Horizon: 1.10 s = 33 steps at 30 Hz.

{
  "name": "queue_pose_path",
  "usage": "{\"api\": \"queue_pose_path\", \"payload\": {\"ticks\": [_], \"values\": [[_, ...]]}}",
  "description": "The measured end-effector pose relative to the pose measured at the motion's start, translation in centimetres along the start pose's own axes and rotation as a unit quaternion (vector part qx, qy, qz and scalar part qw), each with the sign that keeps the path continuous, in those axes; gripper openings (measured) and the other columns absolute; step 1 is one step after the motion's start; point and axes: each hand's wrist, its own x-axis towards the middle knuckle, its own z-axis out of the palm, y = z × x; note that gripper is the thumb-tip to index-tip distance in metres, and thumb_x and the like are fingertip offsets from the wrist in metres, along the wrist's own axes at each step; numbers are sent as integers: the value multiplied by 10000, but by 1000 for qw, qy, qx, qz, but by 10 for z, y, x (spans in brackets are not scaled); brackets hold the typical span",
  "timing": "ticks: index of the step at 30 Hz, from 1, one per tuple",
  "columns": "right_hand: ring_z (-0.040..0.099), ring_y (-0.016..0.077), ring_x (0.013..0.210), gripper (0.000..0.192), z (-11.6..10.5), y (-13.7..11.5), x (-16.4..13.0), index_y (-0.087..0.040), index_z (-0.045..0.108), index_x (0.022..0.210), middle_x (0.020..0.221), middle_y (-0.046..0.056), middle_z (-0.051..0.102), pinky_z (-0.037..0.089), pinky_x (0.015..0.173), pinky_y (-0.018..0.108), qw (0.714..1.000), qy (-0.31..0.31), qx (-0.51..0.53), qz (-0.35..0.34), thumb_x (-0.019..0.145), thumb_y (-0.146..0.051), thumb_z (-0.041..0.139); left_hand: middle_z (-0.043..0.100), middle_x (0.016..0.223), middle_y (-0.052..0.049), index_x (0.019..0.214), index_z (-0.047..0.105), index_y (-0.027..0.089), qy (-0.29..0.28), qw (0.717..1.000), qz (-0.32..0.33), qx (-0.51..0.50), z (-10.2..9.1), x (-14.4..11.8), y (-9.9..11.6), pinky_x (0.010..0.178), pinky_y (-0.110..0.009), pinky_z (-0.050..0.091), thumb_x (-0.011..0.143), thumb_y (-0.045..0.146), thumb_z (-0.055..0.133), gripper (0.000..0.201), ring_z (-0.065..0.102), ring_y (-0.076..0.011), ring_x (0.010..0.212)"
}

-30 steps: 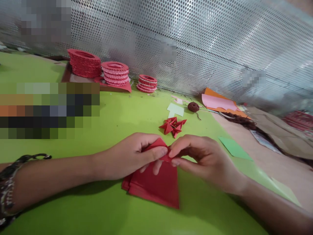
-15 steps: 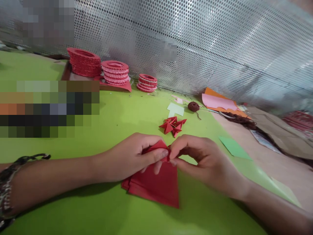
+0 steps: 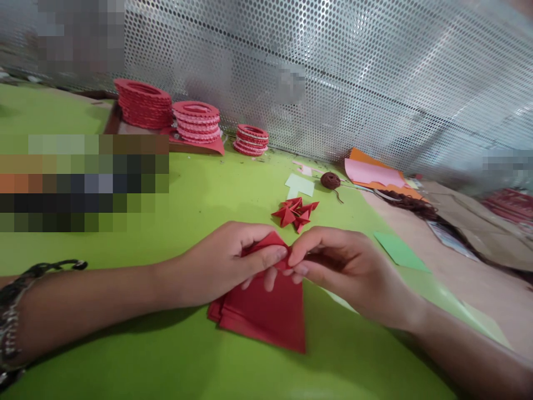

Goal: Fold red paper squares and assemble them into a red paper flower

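Small folded red paper (image 3: 270, 241) held in both hands, above a pile of red sheets (image 3: 266, 319).
Paper is gripped by the left hand (image 3: 233, 258), thumb pressed on top; its right edge is pinched by thumb and forefinger of the right hand (image 3: 350, 272), tips close together. Pile is laid on the green table (image 3: 125, 355), partly hidden by the left hand. Pointed red paper shapes (image 3: 294, 214) are placed just beyond the hands; a brown yarn ball (image 3: 330, 180) is seen farther back, green paper (image 3: 400, 253) to the right.
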Motion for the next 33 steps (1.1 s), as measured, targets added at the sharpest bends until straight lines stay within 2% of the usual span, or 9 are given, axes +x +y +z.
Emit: {"api": "queue_pose_path", "payload": {"ticks": [6,8,14,19,24,30,33], "values": [[555,76,623,91,-1,-5,-1,-152,599,766,690,-9,609,456,592,175,988,-10,-153,-25,790,-83,545,454,461,88,597,509,160,0,1000,-7,-2,0,0,2,393,-144,277,831,163,442,243,373,-49,402],[548,72,621,91,-1,-5,-2,-156,597,775,699,-14,610,446,596,172,984,-10,-175,-32,793,-86,541,435,452,88,596,509,160,-8,1000,-8,10,-1,0,1,390,-145,276,834,174,442,248,380,-52,407],[547,71,632,162,2,-2,-3,-161,573,782,730,-13,616,444,584,166,985,4,-167,-46,753,-12,516,447,460,75,599,519,164,-35,998,3,51,-5,1,-2,411,-156,301,837,210,436,256,404,-62,417],[568,88,636,116,1,0,-2,-159,572,794,731,6,616,470,582,192,989,7,-144,-35,772,-54,528,446,466,81,605,511,163,-15,1000,0,8,-2,0,-1,389,-147,286,828,167,436,236,389,-55,412],[594,83,619,78,2,0,-3,-148,577,791,713,13,620,492,576,184,996,17,-89,-19,777,-79,543,430,455,87,620,511,166,-17,1000,-7,-16,-1,0,-1,371,-146,271,831,177,436,225,381,-54,402],[571,83,579,102,5,1,-4,-150,577,759,662,-2,616,470,530,187,989,38,-141,-35,761,-58,534,438,441,84,627,529,163,-31,999,-11,-18,-3,1,-1,387,-150,290,836,195,439,230,393,-56,398],[583,83,586,95,4,1,-4,-156,575,792,693,6,634,484,537,182,979,50,-180,-78,778,-69,538,517,490,70,647,525,165,-45,998,-18,-28,-4,1,-1,394,-154,296,849,221,431,230,401,-55,401]]}}
